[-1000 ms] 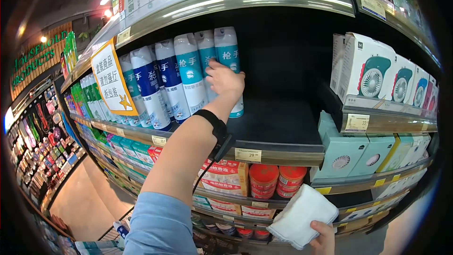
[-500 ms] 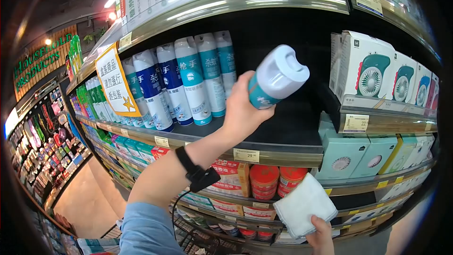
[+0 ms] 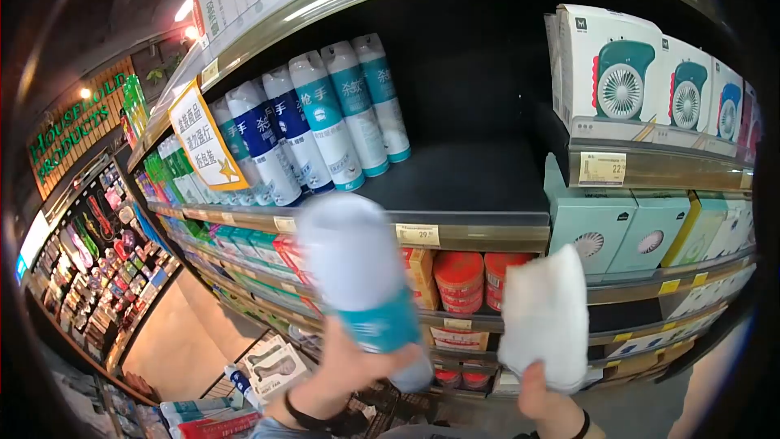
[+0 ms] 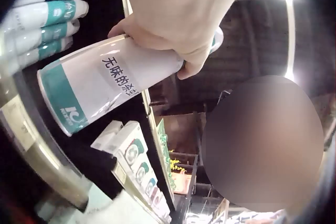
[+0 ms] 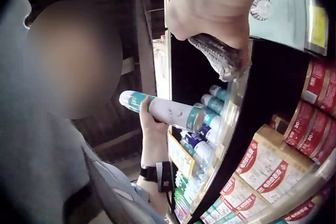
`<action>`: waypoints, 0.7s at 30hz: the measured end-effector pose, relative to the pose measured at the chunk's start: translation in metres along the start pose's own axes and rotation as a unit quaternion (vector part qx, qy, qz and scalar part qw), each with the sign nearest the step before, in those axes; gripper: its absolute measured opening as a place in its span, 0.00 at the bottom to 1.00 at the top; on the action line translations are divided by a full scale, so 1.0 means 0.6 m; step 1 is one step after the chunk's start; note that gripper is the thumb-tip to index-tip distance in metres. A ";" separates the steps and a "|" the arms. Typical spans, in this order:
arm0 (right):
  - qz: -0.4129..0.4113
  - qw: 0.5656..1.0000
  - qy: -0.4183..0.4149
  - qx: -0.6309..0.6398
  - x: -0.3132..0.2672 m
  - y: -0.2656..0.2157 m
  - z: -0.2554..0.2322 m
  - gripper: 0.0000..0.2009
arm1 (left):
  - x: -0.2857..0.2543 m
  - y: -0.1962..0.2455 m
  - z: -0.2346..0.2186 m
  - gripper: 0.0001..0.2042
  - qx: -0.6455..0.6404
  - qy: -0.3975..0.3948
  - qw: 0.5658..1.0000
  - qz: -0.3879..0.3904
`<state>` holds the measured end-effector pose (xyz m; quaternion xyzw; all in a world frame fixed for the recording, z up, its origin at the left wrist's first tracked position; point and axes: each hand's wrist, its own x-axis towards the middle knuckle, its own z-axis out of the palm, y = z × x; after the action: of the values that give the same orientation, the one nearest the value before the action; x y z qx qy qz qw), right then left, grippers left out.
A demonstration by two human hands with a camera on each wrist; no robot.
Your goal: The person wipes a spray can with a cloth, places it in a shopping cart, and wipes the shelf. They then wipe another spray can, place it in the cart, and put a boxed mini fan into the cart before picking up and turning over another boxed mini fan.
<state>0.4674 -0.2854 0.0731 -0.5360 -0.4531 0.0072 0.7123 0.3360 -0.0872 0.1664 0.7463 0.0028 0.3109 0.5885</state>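
While the left hand (image 3: 345, 366) curls round the can (image 3: 349, 256), lettering (image 4: 118, 76) shows sharply only from the left wrist

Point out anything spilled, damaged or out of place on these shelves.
Nothing looks spilled or damaged. Only the bare stretch of shelf beside the aerosol cans stands out, as the fan boxes stand closely packed.

A shop: price tags (image 3: 602, 169), stocked shelves, a "HOUSEHOLD PRODUCTS" sign (image 3: 85, 130).

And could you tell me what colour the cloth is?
The cloth is white, clearest in the head view.
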 end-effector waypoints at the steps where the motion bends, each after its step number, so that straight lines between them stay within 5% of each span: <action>1: -0.078 0.994 0.051 0.062 0.027 -0.009 0.043 0.42 | -0.020 -0.023 0.021 0.35 0.040 -0.005 0.998 -0.057; 2: -0.126 0.986 -0.015 0.112 0.070 -0.046 0.066 0.42 | -0.037 -0.053 0.045 0.36 0.078 -0.010 0.990 -0.114; 4: -0.199 0.966 -0.027 -0.165 0.045 -0.010 0.076 0.41 | -0.060 -0.101 0.098 0.36 0.035 0.016 0.999 -0.027; 7: -0.179 0.958 -0.044 -0.218 0.046 -0.012 0.065 0.39 | -0.079 -0.139 0.120 0.35 0.073 0.033 0.995 -0.065; 10: -0.205 0.900 -0.021 -0.384 0.031 -0.027 0.050 0.35 | -0.100 -0.149 0.123 0.36 0.149 0.003 0.986 -0.075; 12: -0.144 0.849 -0.095 -0.499 0.032 -0.043 0.041 0.36 | -0.112 -0.140 0.126 0.37 0.272 0.006 0.960 -0.061; 18: -0.088 0.880 -0.098 -0.456 0.008 -0.017 0.002 0.29 | -0.139 -0.140 0.120 0.35 0.502 -0.010 0.865 0.013; 21: 0.044 0.936 -0.119 -0.329 0.000 -0.001 -0.021 0.21 | -0.146 -0.143 0.119 0.35 0.558 0.004 0.825 0.089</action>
<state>0.4753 -0.2956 0.0734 -0.7553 -0.4873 -0.0471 0.4357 0.3300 -0.1560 0.0426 0.9432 0.1114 0.3102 0.0411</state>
